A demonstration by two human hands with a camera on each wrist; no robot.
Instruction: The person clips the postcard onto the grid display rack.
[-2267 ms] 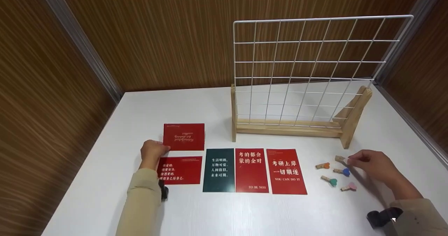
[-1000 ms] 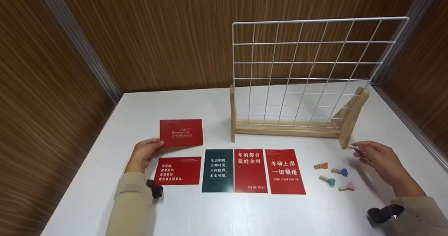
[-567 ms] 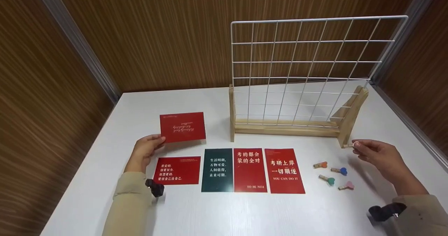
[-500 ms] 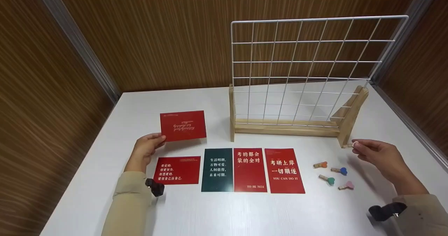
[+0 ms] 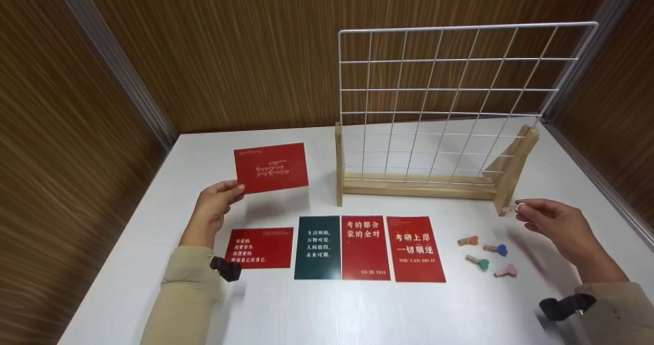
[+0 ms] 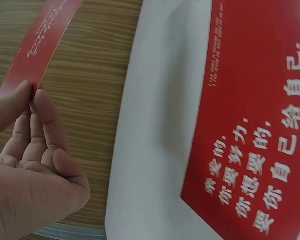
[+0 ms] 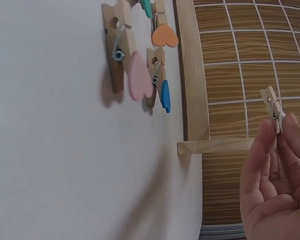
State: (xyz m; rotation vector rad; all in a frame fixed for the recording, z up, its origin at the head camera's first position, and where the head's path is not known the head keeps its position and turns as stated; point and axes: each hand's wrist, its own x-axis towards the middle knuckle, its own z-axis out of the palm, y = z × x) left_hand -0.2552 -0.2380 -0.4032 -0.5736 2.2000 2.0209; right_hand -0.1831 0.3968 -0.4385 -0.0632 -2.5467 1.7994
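Left hand [image 5: 217,204]: red card [image 5: 271,167] pinched by lower-left corner, held above table [image 5: 357,314] (print thus left uncovered, presumably).
Right hand [image 5: 554,227]: peg [image 7: 271,102] pinched at one end near rack [image 5: 419,191], other end apparently left free.

Red card [image 5: 271,168] (white script) aloft, tilted; wooden clothespin [image 7: 273,106] also aloft.

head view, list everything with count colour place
held card: 1, red, in left hand
flat cards: 4, three red, one green, on table
held clothespin: 1, wooden, in right hand
loose clothespins: 4, orange, blue, green, pink hearts, on table
wire grid: 1, white, in stand
stand: 1, pale wood, on table
table: 1, white, centre
wall panels: 3, brown, back, left, right
metal strips: 2, grey, corners
hands: 2, bare, left and right
sleeves: 2, beige, arms
wrist cameras: 2, black, wrists
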